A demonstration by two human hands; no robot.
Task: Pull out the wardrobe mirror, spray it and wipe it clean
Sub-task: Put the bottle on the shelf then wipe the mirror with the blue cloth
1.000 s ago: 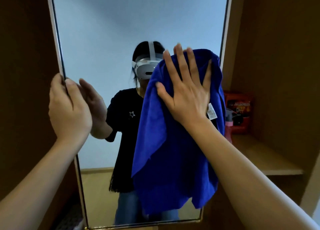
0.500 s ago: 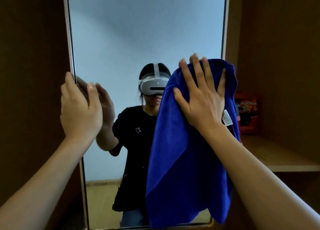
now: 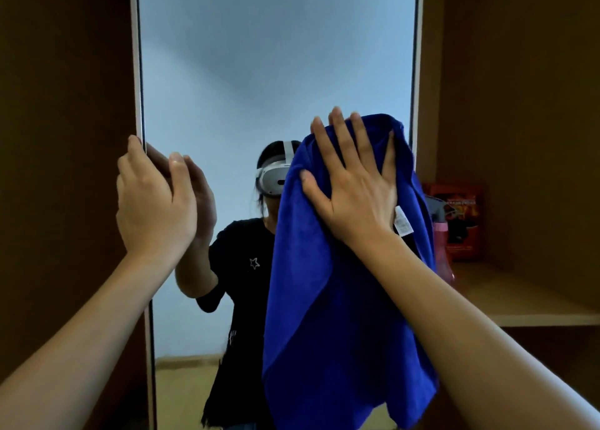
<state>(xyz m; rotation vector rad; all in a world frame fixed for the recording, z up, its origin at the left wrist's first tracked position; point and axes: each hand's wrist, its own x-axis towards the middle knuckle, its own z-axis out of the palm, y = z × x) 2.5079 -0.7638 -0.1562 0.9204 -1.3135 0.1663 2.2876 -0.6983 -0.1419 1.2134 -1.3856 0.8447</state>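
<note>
1. your right hand [image 3: 354, 189] lies flat on the blue cloth [image 3: 328, 300], fingers straight and spread, pressing it against the mirror [image 3: 259, 72] – no curl, no pinch.
2. the cloth bunches under your palm and hangs down in a long fold below your wrist; a small white tag [image 3: 402, 222] shows just beside the heel of that hand, on the little-finger side.
3. your left hand [image 3: 152, 202] grips the mirror's left edge – thumb on the glass face, the other fingers wrapped round behind the pale frame strip.
4. the mirror stands upright between your two hands and runs well above both; dark brown wardrobe panel [image 3: 65, 137] lies beyond your left hand.
5. past your right hand, beyond the mirror's right edge, a wooden shelf [image 3: 519, 300] carries a pink spray bottle [image 3: 441, 235] with a grey trigger head, partly hidden by the cloth, and a red box [image 3: 461, 222] just behind it.
6. the glass beside your right hand reflects a person in a black top wearing a white headset.
</note>
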